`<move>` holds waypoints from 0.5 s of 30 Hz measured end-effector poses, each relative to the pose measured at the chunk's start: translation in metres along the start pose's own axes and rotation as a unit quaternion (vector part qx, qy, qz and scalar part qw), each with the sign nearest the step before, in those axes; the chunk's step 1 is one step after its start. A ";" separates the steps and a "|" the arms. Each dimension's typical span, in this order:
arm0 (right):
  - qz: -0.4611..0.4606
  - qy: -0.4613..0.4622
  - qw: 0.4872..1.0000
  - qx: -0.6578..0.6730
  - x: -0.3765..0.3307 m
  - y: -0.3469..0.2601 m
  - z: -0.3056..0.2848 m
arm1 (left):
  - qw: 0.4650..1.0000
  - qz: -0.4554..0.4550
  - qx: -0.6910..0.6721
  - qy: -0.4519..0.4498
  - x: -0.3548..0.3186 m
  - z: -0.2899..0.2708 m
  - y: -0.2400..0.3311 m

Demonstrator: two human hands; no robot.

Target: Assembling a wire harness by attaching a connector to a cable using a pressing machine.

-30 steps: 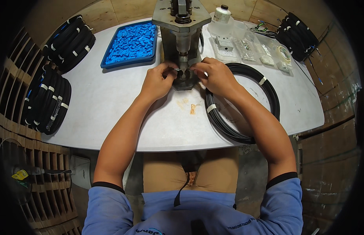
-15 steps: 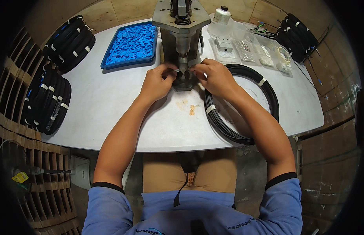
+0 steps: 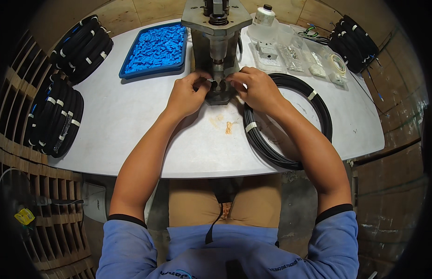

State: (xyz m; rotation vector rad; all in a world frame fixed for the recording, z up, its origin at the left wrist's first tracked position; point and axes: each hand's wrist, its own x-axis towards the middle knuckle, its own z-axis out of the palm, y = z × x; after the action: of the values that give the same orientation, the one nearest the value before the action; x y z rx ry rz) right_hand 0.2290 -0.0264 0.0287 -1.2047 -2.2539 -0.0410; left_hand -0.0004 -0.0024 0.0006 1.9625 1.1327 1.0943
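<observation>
Metal press (image 3: pixel 218 46) up at twelve o'clock, left hand (image 3: pixel 190 94) curled at its nine, right hand (image 3: pixel 257 91) curled at its three, can't tell what they're pinching, black coil (image 3: pixel 325 116) at the press's four.

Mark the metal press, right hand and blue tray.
Metal press (image 3: pixel 219 48): head view, on its central cylinder.
Right hand (image 3: pixel 259 89): head view, back of the hand.
Blue tray (image 3: pixel 153 73): head view, on its near wall.
</observation>
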 end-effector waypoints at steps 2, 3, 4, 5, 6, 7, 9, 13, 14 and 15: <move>-0.007 0.004 1.000 0.004 0.000 0.002 0.000 | 1.000 -0.002 0.009 -0.002 0.000 0.000 0.001; -0.008 0.003 1.000 0.004 0.000 0.002 0.001 | 1.000 -0.002 0.009 -0.002 0.000 0.001 0.000; -0.008 0.003 1.000 0.004 0.000 0.002 0.001 | 1.000 -0.002 0.011 -0.001 0.000 0.001 0.000; -0.008 0.003 1.000 0.003 -0.001 0.003 0.001 | 1.000 -0.001 0.013 -0.001 0.000 0.002 -0.001; -0.008 0.002 1.000 0.004 0.000 0.002 0.001 | 1.000 -0.002 0.013 -0.001 0.000 0.001 -0.001; -0.005 -0.001 1.000 0.004 0.000 0.000 0.000 | 1.000 0.000 0.015 -0.001 0.000 0.000 -0.001; -0.003 -0.005 1.000 0.003 0.000 0.000 -0.001 | 1.000 0.001 0.017 -0.001 -0.001 -0.001 0.000; -0.007 0.000 1.000 0.009 -0.001 0.002 0.000 | 1.000 0.005 0.015 0.002 -0.001 0.000 0.001; -0.006 -0.002 1.000 0.013 0.000 0.002 0.001 | 1.000 0.003 0.015 0.001 -0.001 0.000 0.002; -0.006 -0.002 1.000 0.012 0.000 0.002 0.001 | 1.000 0.003 0.015 0.001 -0.001 0.000 0.002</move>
State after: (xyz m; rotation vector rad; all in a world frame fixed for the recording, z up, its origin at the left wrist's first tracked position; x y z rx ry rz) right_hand 0.2304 -0.0254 0.0277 -1.1783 -2.2587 -0.0162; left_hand -0.0004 -0.0041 0.0017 1.9903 1.1511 1.0891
